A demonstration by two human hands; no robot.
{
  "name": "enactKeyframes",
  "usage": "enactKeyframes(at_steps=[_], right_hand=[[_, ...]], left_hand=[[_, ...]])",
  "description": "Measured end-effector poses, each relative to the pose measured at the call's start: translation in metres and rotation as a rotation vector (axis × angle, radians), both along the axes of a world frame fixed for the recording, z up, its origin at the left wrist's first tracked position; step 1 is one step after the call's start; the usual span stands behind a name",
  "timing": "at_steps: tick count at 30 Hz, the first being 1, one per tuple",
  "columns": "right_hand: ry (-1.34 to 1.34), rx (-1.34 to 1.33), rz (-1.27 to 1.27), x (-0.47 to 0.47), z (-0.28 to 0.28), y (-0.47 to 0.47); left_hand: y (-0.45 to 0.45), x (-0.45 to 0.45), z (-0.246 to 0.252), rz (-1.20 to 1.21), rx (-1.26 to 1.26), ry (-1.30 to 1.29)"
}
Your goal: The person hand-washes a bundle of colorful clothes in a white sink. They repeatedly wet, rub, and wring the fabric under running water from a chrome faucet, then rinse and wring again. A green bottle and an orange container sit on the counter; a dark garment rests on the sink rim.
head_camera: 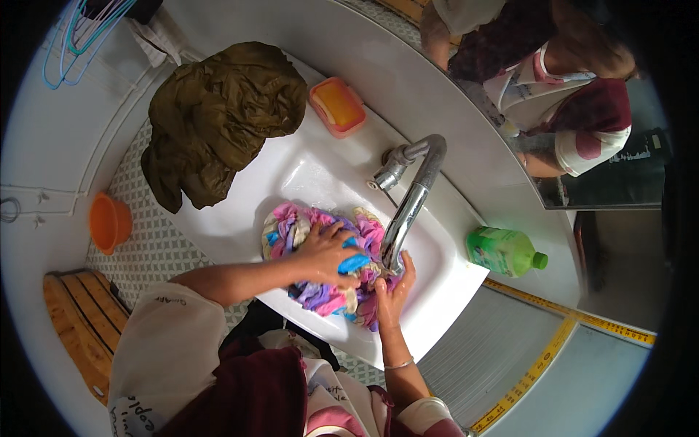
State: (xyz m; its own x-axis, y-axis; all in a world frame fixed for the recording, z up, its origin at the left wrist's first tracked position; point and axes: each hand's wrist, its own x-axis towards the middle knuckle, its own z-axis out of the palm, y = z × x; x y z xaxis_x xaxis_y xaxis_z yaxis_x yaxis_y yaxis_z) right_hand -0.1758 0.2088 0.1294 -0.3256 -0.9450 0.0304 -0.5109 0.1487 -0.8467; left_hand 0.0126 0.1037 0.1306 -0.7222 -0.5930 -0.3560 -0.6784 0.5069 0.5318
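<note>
A wet, bunched multicoloured cloth (pixel 327 297) in pink, purple, cream and blue lies in the white washbasin (pixel 251 218). From the left, my left hand (pixel 327 259) grips the top of this bundle; a bright blue patch, perhaps part of the cloth, shows between thumb and fingers. My right hand (pixel 394 297) is at the bundle's right edge, just under the chrome faucet's spout (pixel 401 229), palm turned up and fingers apart. The cloth's underside is hidden.
Brown crumpled fabric (pixel 218 120) covers the basin's upper left edge, near a pink soap dish (pixel 337 107) with an orange bar. A green plastic bottle (pixel 502 251) stands right of the basin. An orange bowl (pixel 111 223), wire hangers (pixel 82 38) and a mirror (pixel 546 109) surround it.
</note>
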Motion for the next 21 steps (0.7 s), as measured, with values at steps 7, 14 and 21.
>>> enactKeyframes(at_steps=[7,14,21], right_hand=[[0.152,0.232,0.082,0.016,-0.092,-0.012],[0.421,0.200,0.180,-0.004,-0.109,-0.068],[0.491,0.432,0.124,-0.005,-0.096,-0.111]], left_hand=[[0.013,-0.010,-0.034,0.178,-0.312,0.154],[-0.038,-0.032,-0.081,0.269,-0.419,0.232],[-0.087,-0.049,-0.114,0.275,-0.439,0.243]])
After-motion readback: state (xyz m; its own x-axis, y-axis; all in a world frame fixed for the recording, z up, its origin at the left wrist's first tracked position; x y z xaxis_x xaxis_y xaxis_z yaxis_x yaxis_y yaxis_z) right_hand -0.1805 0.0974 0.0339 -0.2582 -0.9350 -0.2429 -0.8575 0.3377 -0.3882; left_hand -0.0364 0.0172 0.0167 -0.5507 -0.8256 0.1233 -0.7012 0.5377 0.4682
